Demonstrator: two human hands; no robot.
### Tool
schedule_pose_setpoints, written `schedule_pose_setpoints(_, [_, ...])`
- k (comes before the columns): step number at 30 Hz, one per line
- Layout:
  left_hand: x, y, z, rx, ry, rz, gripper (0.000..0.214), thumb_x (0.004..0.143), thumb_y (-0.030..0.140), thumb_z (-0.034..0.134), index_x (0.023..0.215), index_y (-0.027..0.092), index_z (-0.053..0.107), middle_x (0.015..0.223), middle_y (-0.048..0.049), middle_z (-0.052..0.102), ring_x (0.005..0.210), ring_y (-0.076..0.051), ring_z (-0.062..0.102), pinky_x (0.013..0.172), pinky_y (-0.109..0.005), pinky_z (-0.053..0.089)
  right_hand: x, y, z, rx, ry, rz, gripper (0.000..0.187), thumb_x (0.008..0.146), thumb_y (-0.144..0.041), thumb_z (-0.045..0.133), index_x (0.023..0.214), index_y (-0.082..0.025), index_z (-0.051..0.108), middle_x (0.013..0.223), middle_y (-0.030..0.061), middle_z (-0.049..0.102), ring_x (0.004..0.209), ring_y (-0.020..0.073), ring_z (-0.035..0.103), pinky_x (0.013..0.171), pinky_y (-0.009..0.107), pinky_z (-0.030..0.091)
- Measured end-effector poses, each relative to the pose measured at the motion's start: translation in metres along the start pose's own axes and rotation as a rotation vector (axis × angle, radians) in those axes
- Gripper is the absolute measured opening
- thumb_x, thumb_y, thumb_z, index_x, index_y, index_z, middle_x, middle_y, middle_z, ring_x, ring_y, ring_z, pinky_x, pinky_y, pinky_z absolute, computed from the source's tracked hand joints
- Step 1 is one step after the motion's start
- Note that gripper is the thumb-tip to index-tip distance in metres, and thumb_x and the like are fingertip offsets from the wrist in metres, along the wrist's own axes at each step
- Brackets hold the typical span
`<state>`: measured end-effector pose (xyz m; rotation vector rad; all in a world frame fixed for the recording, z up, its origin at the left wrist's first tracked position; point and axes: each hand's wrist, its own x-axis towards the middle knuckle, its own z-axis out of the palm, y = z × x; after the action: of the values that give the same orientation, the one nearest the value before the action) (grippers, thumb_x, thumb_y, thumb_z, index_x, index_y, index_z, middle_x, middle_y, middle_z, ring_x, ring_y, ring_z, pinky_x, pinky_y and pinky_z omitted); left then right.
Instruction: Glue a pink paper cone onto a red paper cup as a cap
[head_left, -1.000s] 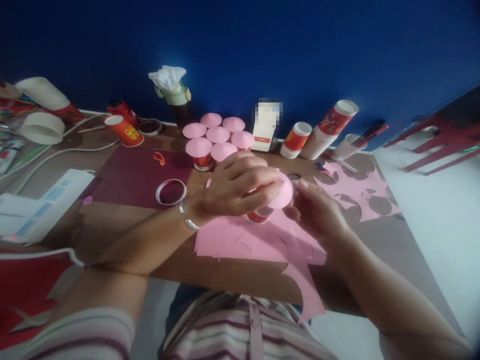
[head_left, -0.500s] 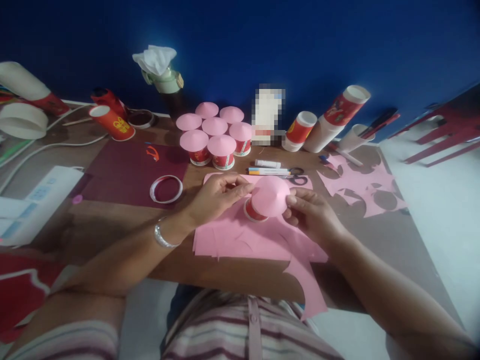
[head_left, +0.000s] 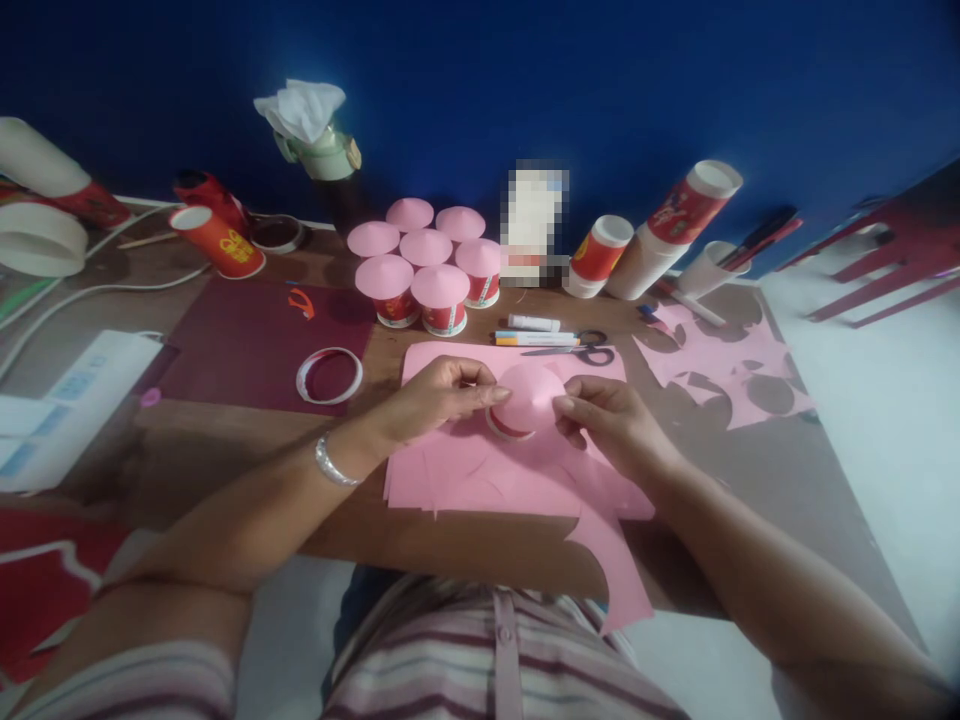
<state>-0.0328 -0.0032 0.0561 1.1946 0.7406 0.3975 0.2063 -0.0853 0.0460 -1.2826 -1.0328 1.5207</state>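
A pink paper cone (head_left: 534, 396) sits over a red paper cup (head_left: 510, 428), of which only the lower left part shows. My left hand (head_left: 454, 396) pinches the cone's left edge between thumb and fingers. On the opposite side, my right hand (head_left: 607, 412) is closed on the cone's right edge. Under the cup lie pink paper sheets (head_left: 442, 475), with a curved offcut (head_left: 622, 580) hanging over the table's front edge. Behind stand several finished-looking red cups topped with pink cones (head_left: 426, 247).
Scissors (head_left: 592, 352), markers (head_left: 536, 339) and a white glue-stick-like tube (head_left: 534, 323) lie behind the sheets. A tape roll (head_left: 330, 376) rests on dark red paper (head_left: 255, 345) at left. Cut pink scraps (head_left: 720, 365) and stacked cups (head_left: 675, 230) are at right.
The cone has come slightly left and lower over the cup, covering more of it. Both hands have moved with it, the right one leftward.
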Motion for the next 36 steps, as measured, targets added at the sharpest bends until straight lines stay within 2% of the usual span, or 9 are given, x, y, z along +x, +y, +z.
schedule_pose_setpoints(5, [0.005,-0.006,-0.001,0.011,-0.003,-0.029,0.045,0.077,0.049,0.088,0.069,0.015,0.058,0.057,0.0072,0.037,0.050,-0.003,0.029,0.047,-0.020,0.017,0.005,0.003,-0.004,0.009,-0.016,0.025,0.047,0.076,-0.057,0.089,0.065,-0.018,0.064,0.055,-0.0013,0.062,0.047,0.0096,0.051,0.044,0.023,0.039])
schedule_pose_setpoints(9, [0.008,-0.011,-0.003,0.009,-0.026,-0.044,0.047,0.078,0.053,0.085,0.069,0.015,0.059,0.058,0.0053,0.041,0.050,-0.004,0.033,0.048,-0.021,0.019,0.007,0.004,-0.006,0.028,-0.042,0.048,0.048,0.074,-0.057,0.090,0.063,-0.018,0.065,0.055,-0.0004,0.063,0.048,0.0103,0.053,0.046,0.024,0.042])
schedule_pose_setpoints(14, [0.010,-0.014,-0.004,-0.028,-0.030,-0.055,0.046,0.077,0.051,0.087,0.071,0.014,0.061,0.060,0.0043,0.045,0.051,-0.004,0.036,0.048,-0.019,0.022,0.009,0.008,-0.012,0.067,-0.072,0.092,0.041,0.076,-0.051,0.091,0.068,-0.017,0.069,0.059,0.0001,0.067,0.052,0.0099,0.057,0.051,0.023,0.047])
schedule_pose_setpoints(17, [0.010,-0.013,-0.005,-0.069,-0.037,-0.077,0.046,0.075,0.050,0.089,0.072,0.013,0.062,0.063,0.0027,0.051,0.051,-0.003,0.038,0.047,-0.017,0.023,0.010,0.009,-0.014,0.093,-0.088,0.131,0.041,0.074,-0.051,0.092,0.070,-0.017,0.069,0.060,0.0006,0.069,0.052,0.0109,0.061,0.053,0.023,0.050])
schedule_pose_setpoints(21, [0.010,-0.013,-0.006,-0.120,-0.034,-0.132,0.045,0.071,0.048,0.091,0.072,0.014,0.061,0.059,0.0041,0.050,0.048,-0.003,0.040,0.044,-0.016,0.023,0.012,0.010,-0.011,0.134,-0.103,0.142,0.042,0.072,-0.051,0.094,0.071,-0.017,0.069,0.062,0.0021,0.073,0.057,0.0134,0.067,0.060,0.025,0.055])
schedule_pose_setpoints(26, [0.013,-0.016,-0.010,-0.191,-0.006,-0.130,0.047,0.068,0.048,0.094,0.073,0.014,0.062,0.059,0.0024,0.055,0.048,-0.006,0.050,0.042,-0.017,0.035,0.014,0.015,-0.005,0.179,-0.109,0.117,0.039,0.073,-0.049,0.094,0.073,-0.018,0.071,0.067,0.0017,0.075,0.065,0.0141,0.071,0.072,0.028,0.059])
schedule_pose_setpoints(36, [0.017,-0.021,-0.019,-0.225,0.006,-0.098,0.043,0.068,0.041,0.095,0.076,0.014,0.064,0.061,0.0022,0.060,0.051,-0.008,0.056,0.045,-0.017,0.045,0.015,0.020,0.000,0.159,-0.125,0.076,0.039,0.077,-0.049,0.092,0.076,-0.018,0.070,0.069,0.0006,0.075,0.067,0.0124,0.070,0.072,0.026,0.055])
